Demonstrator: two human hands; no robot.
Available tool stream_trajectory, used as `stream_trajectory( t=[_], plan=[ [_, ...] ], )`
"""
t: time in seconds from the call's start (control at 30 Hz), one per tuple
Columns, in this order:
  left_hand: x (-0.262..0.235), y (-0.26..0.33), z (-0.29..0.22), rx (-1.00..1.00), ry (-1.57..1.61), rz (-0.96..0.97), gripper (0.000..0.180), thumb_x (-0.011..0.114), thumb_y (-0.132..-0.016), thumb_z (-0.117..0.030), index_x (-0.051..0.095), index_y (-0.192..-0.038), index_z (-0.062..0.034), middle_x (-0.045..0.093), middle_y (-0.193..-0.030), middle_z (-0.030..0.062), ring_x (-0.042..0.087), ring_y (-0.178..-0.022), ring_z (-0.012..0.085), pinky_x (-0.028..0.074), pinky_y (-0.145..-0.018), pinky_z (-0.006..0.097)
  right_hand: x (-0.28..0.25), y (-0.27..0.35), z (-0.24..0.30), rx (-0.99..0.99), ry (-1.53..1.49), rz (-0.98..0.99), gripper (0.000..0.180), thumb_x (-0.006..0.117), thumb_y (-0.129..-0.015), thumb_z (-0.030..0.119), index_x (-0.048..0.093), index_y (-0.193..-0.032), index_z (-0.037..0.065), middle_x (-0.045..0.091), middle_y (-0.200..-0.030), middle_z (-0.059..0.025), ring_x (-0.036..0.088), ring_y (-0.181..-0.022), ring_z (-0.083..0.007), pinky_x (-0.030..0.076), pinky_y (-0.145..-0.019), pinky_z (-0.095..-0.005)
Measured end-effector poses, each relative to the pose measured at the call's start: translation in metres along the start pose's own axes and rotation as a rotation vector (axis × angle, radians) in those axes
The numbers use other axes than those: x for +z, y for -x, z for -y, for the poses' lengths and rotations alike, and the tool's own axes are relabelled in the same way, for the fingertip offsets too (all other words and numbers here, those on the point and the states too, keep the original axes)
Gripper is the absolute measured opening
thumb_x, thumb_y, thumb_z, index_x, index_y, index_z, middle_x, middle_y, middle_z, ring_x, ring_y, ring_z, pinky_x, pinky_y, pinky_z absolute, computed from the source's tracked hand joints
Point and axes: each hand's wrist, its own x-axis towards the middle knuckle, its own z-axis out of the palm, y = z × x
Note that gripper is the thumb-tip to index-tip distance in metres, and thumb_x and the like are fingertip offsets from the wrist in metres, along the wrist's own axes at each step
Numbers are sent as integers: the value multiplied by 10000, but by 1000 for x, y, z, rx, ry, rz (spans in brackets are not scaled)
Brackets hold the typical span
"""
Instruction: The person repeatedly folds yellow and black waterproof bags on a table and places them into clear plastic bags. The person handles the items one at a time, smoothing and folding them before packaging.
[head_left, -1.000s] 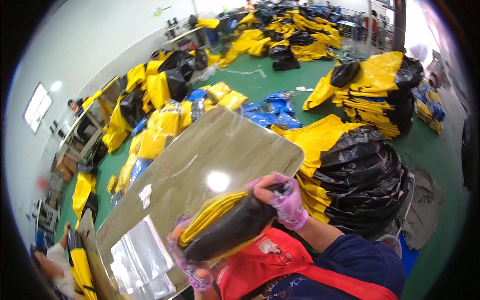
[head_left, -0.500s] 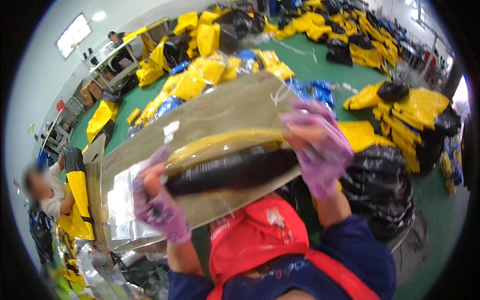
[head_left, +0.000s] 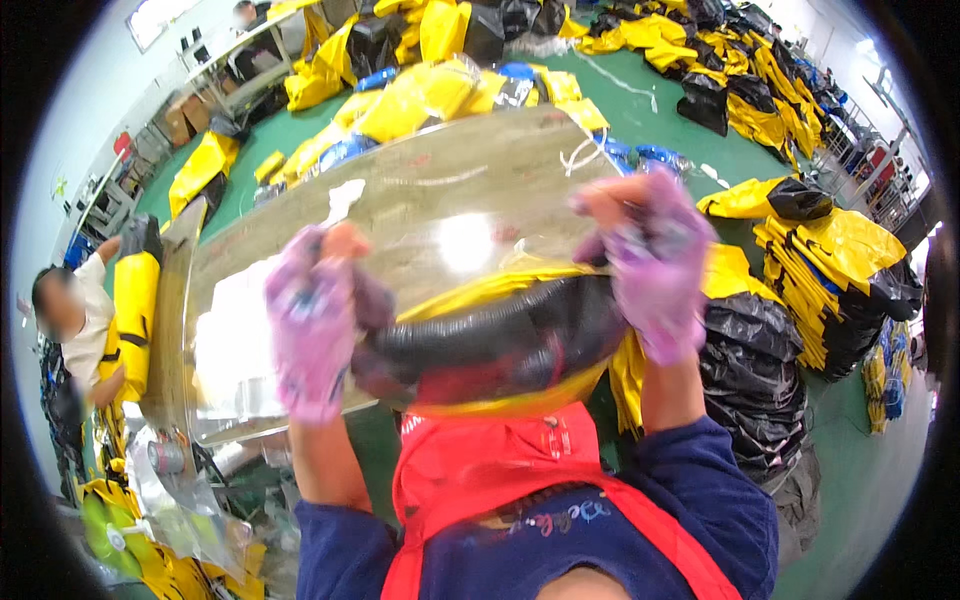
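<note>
A glossy yellow-and-black bag (head_left: pixel 500 325) is stretched between my hands just above the table's near edge, its black band bowing toward me. My left hand (head_left: pixel 315 315), in a pinkish-purple glove with bare fingertips, is closed on the band's left end. At the other end, my right hand (head_left: pixel 655 265), gloved the same way, grips the upper corner. Both hands are a little blurred, and the bag hides the fingers partly. Beneath lies a greyish table (head_left: pixel 450 160) with a clear, shiny top. White sheets or glare (head_left: pixel 235 345) show on it beside my left hand.
To the left a co-worker (head_left: pixel 80 330) holds a rolled yellow-and-black bag (head_left: pixel 137 310). Yellow bags (head_left: pixel 420 100) are heaped beyond the table. On my right stand a black bundle (head_left: pixel 750 350) and a stack of yellow bags (head_left: pixel 800 280). Clear plastic (head_left: pixel 190 490) lies at lower left.
The bag has come nearer my body and tipped, so its black band now curves toward me. My hands have stayed on its two ends, and the view has shifted.
</note>
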Motion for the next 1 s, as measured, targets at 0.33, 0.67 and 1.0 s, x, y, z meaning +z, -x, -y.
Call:
stream_trajectory(
  t=[0.33,0.67,1.0],
  plan=[
    [9,48,231,-745,278,351,373,621,-899,-357,646,-1078,-31,662,-947,33,580,-845,103,454,-735,250,-2,61,-218,956,-339,95,167,662,-879,201,642,-928,43,649,-770,-23,593,-710,-86,470,-664,-224],
    [15,22,262,-320,-311,244,256,600,-897,-223,694,-793,-9,634,-675,-2,535,-609,75,412,-568,261,31,82,-220,363,464,154,241,611,-894,205,650,-813,-18,675,-767,-133,632,-732,-180,468,-659,-324],
    [5,-8,248,-650,540,-15,350,562,-945,-256,571,-1192,-7,680,-996,127,681,-780,250,542,-650,343,75,22,-212,-324,643,352,145,598,-819,118,639,-956,101,626,-898,-88,627,-845,-281,520,-719,-367]
  ],
)
